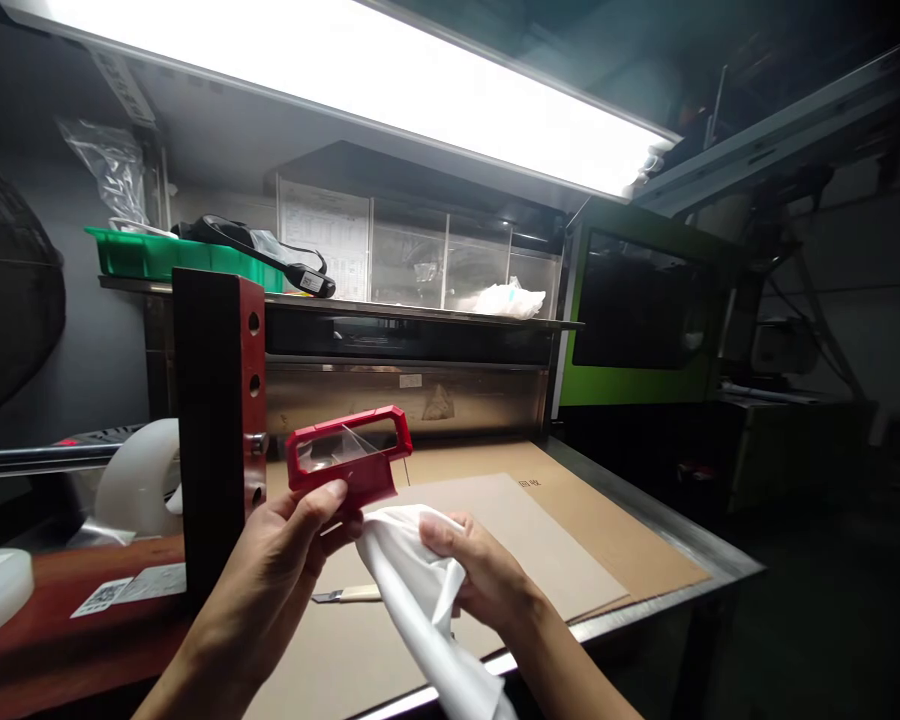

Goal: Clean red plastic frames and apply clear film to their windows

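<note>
Between the thumb and fingers of my left hand is a red plastic frame, tilted, with a long opening and a clear film or window in part of it. My right hand is closed on a white cloth, which hangs down past the table's front edge. The cloth's bunched end is close beside the lower right of the red frame; whether they touch I cannot tell. Under the hands a craft knife with a pale handle lies on the cardboard, partly covered by the cloth.
Cardboard sheets cover the metal-edged table. A dark red upright block stands close at left, beside white curved parts. Above the back, a shelf holds a green tray and a black strapped device. A green machine stands right.
</note>
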A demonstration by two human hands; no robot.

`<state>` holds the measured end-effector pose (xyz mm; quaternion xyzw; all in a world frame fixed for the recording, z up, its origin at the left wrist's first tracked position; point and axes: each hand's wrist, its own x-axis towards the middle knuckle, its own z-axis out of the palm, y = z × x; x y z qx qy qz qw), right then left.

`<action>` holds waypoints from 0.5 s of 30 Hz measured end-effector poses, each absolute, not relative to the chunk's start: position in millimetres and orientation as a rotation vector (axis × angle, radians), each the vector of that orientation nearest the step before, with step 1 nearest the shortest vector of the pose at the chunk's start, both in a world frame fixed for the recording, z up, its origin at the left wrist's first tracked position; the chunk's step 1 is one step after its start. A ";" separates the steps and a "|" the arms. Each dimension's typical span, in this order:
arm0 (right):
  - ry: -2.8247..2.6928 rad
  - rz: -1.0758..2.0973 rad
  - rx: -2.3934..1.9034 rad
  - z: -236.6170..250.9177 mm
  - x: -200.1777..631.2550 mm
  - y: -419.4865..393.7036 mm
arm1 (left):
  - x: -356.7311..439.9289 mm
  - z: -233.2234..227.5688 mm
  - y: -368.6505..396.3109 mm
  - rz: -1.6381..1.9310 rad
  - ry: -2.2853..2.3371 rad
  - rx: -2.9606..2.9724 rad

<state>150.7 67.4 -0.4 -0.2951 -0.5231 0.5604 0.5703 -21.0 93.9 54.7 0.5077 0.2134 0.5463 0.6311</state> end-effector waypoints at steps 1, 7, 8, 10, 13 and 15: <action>-1.209 1.317 -0.667 -3.4 150.3 65.8 | -20.2 53.5 92.5 1.247 0.502 1.146; -0.867 1.207 -0.425 -7.2 135.8 56.1 | -15.7 42.0 81.2 1.188 0.486 1.141; -0.820 1.195 -0.407 -6.5 133.0 54.9 | -14.7 39.0 80.4 1.176 0.483 1.141; -0.739 1.192 -0.384 -4.8 128.3 54.5 | -13.0 32.0 79.9 1.159 0.486 1.161; -0.607 1.206 -0.421 -2.4 125.7 60.4 | -14.2 17.7 78.7 1.185 0.545 1.204; -0.594 1.168 -0.505 -1.8 127.6 68.6 | -20.7 5.8 74.2 1.210 0.628 1.220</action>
